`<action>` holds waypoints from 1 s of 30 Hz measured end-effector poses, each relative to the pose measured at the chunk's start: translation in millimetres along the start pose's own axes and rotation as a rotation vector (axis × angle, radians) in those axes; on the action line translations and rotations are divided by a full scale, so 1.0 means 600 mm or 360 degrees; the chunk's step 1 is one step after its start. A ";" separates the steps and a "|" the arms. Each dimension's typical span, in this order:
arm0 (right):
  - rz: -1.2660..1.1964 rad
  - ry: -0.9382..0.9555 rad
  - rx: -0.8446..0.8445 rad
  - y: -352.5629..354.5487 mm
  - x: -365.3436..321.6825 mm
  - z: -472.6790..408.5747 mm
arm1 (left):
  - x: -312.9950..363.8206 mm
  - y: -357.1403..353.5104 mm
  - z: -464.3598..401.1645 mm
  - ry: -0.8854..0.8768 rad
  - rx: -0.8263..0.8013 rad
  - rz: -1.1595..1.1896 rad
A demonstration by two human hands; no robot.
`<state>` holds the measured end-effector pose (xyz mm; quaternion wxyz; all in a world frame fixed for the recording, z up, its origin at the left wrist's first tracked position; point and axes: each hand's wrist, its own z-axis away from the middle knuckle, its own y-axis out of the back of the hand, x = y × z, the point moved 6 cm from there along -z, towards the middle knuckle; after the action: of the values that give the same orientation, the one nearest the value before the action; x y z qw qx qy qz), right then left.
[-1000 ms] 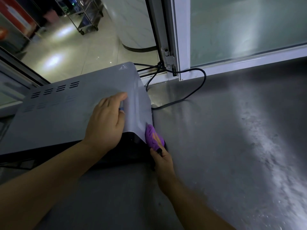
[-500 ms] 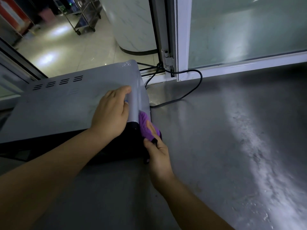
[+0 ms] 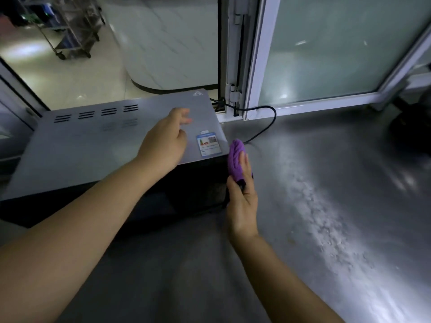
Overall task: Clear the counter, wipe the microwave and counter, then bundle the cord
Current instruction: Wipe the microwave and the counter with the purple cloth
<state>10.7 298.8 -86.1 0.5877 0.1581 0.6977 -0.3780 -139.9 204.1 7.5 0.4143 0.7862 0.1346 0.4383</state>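
Not much to report on the body here, just two bare forearms coming in from the bottom of the view, no sleeves showing anywhere up to the frame edge. No watch, bracelet or rings that I can make out, and no gloves either. The left hand (image 3: 164,143) is a bit motion-blurred at the fingertips. The right hand (image 3: 242,201) is sharper, with short plain nails as far as I can tell.

A white-framed window (image 3: 326,54) is seen at the upper right. A shiny floor (image 3: 58,71) and a metal cart (image 3: 70,31) are seen upper left.
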 end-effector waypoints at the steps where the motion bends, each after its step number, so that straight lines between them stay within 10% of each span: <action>1: 0.0045 0.0030 0.0076 -0.006 0.001 0.005 | -0.025 0.029 0.011 0.0009 0.0002 -0.0003; 14: 0.0425 0.0347 0.0720 -0.109 0.030 0.072 | -0.297 0.293 0.146 -0.0098 0.0138 -0.0638; 30: 0.0981 0.0710 0.0009 -0.313 0.132 0.217 | -0.348 0.267 0.166 0.0032 0.0202 -0.0649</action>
<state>-43.6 63.3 -99.6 0.5070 0.4406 0.7272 -0.1416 -205.2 -68.7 -16.9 0.4427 0.7628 0.3224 0.3437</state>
